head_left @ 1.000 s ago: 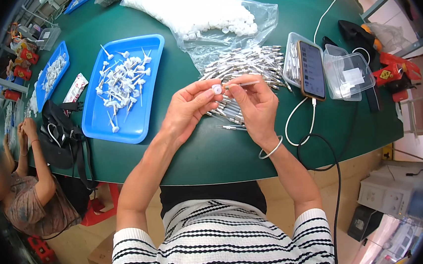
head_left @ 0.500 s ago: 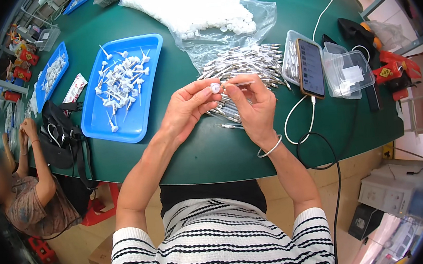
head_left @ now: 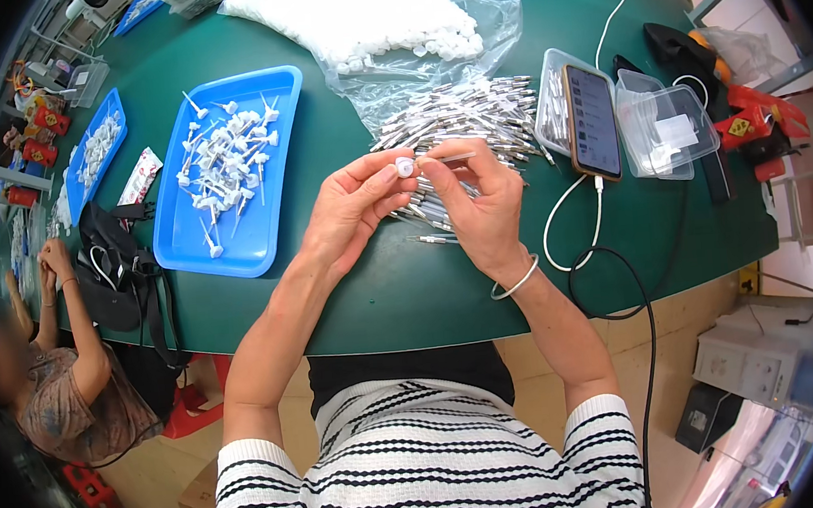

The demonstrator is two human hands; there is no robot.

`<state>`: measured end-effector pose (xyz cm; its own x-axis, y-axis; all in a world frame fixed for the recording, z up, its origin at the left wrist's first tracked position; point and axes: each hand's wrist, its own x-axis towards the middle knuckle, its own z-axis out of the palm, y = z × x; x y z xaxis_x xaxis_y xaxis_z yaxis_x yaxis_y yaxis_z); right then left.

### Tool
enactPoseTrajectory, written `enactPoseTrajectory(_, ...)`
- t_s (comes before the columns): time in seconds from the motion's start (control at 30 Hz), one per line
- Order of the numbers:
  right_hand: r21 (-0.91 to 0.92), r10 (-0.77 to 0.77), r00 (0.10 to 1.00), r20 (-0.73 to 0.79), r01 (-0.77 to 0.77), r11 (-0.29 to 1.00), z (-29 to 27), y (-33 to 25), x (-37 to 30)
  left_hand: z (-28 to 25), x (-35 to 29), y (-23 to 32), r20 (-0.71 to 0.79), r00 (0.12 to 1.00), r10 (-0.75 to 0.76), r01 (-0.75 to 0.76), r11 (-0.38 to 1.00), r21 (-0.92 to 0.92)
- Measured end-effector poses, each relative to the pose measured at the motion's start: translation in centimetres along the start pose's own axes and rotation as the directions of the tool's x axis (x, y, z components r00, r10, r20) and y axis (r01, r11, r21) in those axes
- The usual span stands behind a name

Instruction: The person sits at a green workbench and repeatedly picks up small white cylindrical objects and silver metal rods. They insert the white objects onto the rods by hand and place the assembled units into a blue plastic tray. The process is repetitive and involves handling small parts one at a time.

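Note:
Between the thumb and fingers of my left hand is a small round white plastic cap. My right hand pinches a thin rod with a pale shaft, its inner end close against the cap; whether it sits inside the cap is hidden by my fingertips. Just beyond my hands lies a pile of similar thin rods with metal ends. Farther off, a clear plastic bag spills many white caps. To the left, a blue tray holds many rods fitted with white caps.
A phone leans on a clear box of rods at right, its white cable looping on the green table. Nearby are another clear container and a black cable. At left are a black bag and a co-worker.
The cap and the rod are still held together, with both hands nearly in place. The whole view has shifted slightly, so the table's things appear a little farther left.

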<state>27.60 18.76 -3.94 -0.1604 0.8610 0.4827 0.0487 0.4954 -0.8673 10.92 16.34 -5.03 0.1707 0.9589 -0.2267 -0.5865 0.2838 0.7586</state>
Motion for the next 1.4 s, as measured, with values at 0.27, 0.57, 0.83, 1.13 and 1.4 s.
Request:
enactPoseTrajectory(0.27, -0.035, -0.007, 1.000, 0.025, 0.008, 0.999, -0.04, -0.12, 0.05, -0.03, -0.02, -0.08, -0.019, 1.000, 0.018, -0.017, 0.998, 0.062)
enactPoseTrajectory(0.57, -0.117, -0.095, 0.995, 0.037, 0.099, 0.988, -0.20, 0.22, 0.39, 0.05, 0.02, -0.06, -0.031, 1.000, 0.006, -0.003, 0.996, 0.087)
enactPoseTrajectory(0.83, -0.125, -0.104, 0.993, 0.053, 0.110, 0.986, -0.52, 0.23, 0.58, 0.18, 0.04, 0.09, -0.039, 0.999, 0.025, -0.019, 0.990, 0.139)
enactPoseTrajectory(1.13, -0.206, -0.150, 0.987, 0.062, 0.159, 0.966, -0.41, 0.32, 0.41, -0.14, 0.00, -0.30, -0.037, 0.999, 0.003, 0.000, 0.995, 0.098)
enactPoseTrajectory(1.4, 0.142, 0.157, 0.984, 0.082, -0.167, 0.976, 0.01, 0.70, 0.15, 0.25, 0.11, -0.11, -0.081, 0.997, 0.017, -0.011, 0.997, 0.075)
